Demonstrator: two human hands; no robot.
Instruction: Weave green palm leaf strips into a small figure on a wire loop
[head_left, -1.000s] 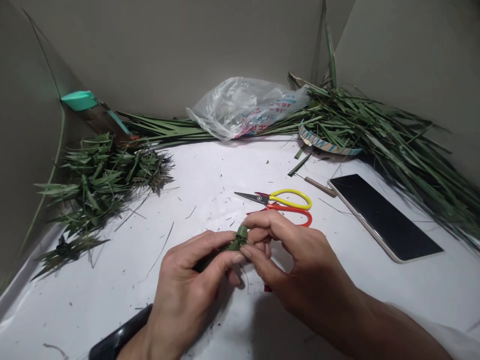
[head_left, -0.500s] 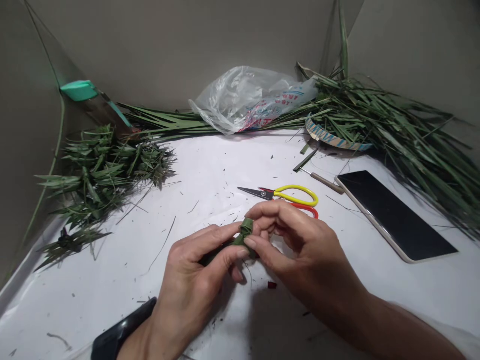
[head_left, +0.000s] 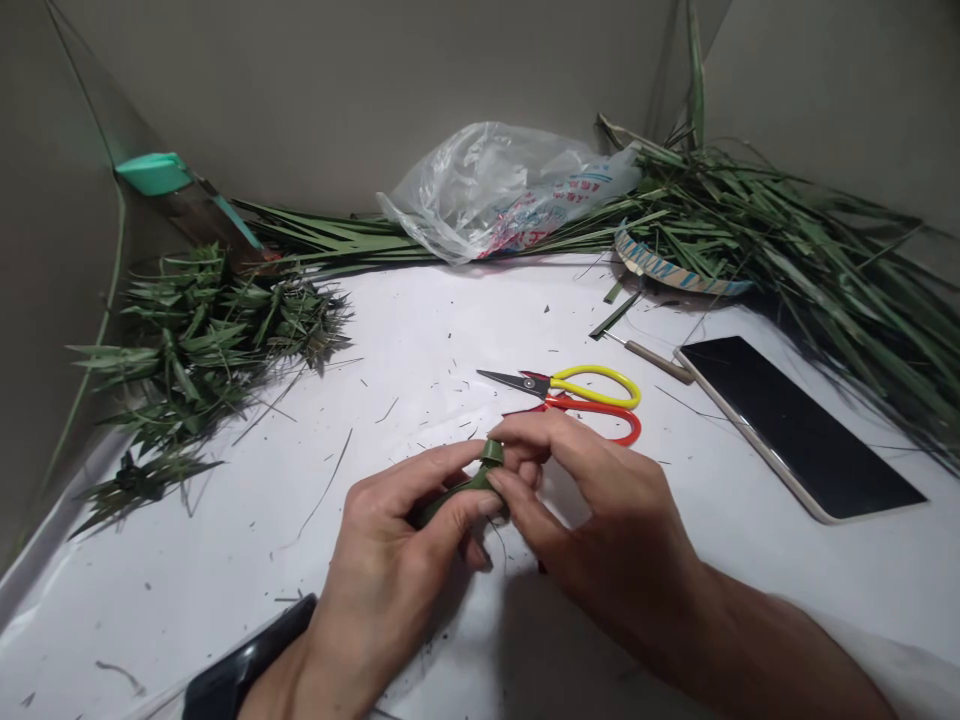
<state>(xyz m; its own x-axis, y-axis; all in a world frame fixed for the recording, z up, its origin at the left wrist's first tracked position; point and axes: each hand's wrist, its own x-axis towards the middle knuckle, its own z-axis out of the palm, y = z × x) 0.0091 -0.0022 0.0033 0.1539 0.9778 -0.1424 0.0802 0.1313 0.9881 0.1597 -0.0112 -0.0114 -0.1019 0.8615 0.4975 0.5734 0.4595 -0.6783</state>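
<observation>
A small folded green leaf strip (head_left: pixel 491 455) is pinched between both hands near the middle of the white table. My left hand (head_left: pixel 416 530) holds its lower, left part between thumb and fingers. With thumb and fingertips, my right hand (head_left: pixel 585 480) grips the looped upper end from the other side. Part of the strip is hidden behind the fingers. Just beyond my right hand lie scissors (head_left: pixel 536 385) with one yellow and one red handle, their dark blades pointing left.
Woven leaf pieces (head_left: pixel 195 350) are heaped at left, near a green-lidded container (head_left: pixel 154 174). A clear plastic bag (head_left: pixel 495 190) lies on long leaves at the back. At right are a leaf pile (head_left: pixel 810 230), a phone (head_left: pixel 802 430), a thin-handled tool (head_left: pixel 652 358) and a curved striped band (head_left: pixel 682 275).
My right hand has shifted slightly lower, so more of the scissors' red handle shows. The looped end of the leaf strip has turned a little between the fingers.
</observation>
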